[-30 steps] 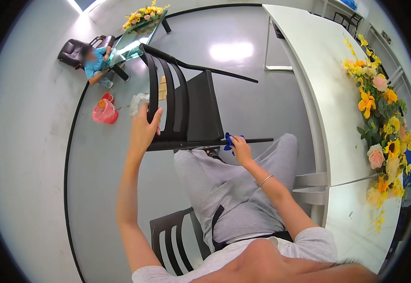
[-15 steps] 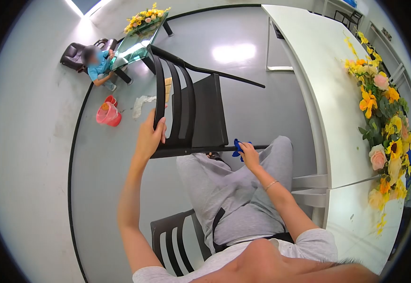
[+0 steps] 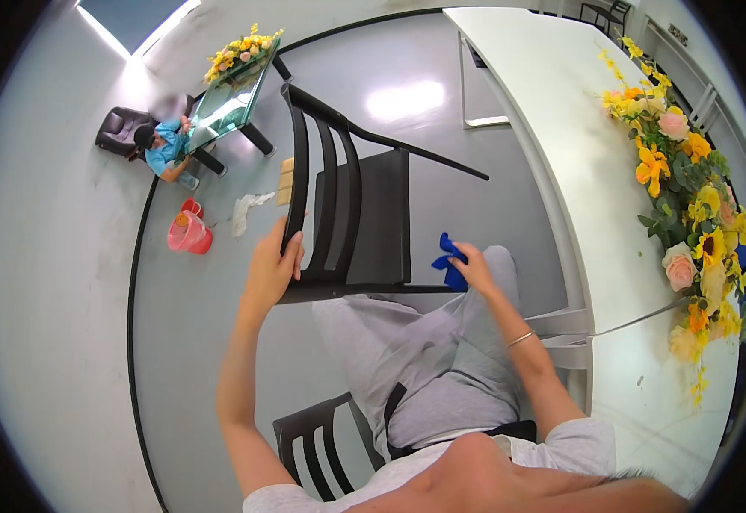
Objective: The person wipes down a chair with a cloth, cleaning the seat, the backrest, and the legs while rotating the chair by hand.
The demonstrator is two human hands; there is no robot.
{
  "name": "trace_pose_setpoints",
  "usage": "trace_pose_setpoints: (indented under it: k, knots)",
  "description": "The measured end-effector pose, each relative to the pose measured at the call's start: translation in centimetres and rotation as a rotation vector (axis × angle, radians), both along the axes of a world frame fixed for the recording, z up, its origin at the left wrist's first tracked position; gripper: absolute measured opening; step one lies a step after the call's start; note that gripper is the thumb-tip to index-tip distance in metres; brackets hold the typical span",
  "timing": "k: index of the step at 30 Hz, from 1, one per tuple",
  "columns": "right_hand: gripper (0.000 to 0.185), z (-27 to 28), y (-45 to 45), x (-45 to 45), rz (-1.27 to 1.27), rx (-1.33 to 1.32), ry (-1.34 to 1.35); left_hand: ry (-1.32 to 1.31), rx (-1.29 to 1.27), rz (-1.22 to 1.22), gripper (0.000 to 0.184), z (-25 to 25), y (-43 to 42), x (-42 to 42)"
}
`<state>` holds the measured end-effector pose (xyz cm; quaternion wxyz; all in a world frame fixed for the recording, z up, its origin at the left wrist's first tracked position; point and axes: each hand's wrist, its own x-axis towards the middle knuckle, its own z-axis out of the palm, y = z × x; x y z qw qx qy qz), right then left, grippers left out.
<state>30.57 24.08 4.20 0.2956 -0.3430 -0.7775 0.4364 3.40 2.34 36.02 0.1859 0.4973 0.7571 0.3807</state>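
A black chair (image 3: 373, 218) is tipped on its side in front of me, its slatted backrest to the left and its legs pointing right. My left hand (image 3: 275, 265) grips the outer edge of the backrest, thumb on the near side. In my right hand (image 3: 473, 267) is a crumpled blue cloth (image 3: 450, 261), pinched between the fingers beside the end of the chair's lower leg. Part of that leg is hidden behind the cloth and my knee.
A white table (image 3: 553, 111) with a flower garland (image 3: 689, 188) runs along the right. Pink buckets (image 3: 189, 232) and a white cloth (image 3: 247, 210) lie on the left floor. A seated person (image 3: 164, 152) is at a glass table (image 3: 229, 104). Another chair (image 3: 322, 445) stands below.
My right hand has moved right along the lower leg with the blue cloth. The chair has shifted slightly down and right in view. My left hand keeps its grip on the backrest.
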Motion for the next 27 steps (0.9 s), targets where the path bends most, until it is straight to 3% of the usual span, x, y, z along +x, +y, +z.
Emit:
trace_pose_setpoints:
  k: [6, 12, 18, 23, 27]
  knots:
    - [0.042, 5.7, 7.0, -2.2, -0.118, 0.257, 0.081, -0.005, -0.078, -0.014, 0.035, 0.4, -1.6, 1.4]
    - [0.045, 10.1, 12.2, -8.8, -0.101, 0.478, -0.034, -0.024, -0.093, 0.012, 0.038, 0.0, -3.6, 1.3]
    - [0.056, 10.8, 15.6, -16.8, 0.106, 0.542, -0.356, -0.005, -0.166, 0.082, 0.038, -0.4, -5.7, 0.5]
    - [0.038, 10.6, 17.2, -21.7, 0.211, 0.541, -0.623, -0.033, -0.121, 0.066, 0.038, -1.5, -7.4, -0.7]
    - [0.037, 9.3, 18.1, -22.2, 0.273, 0.497, -0.695, -0.187, -0.118, 0.121, 0.040, -1.4, -7.7, -0.6]
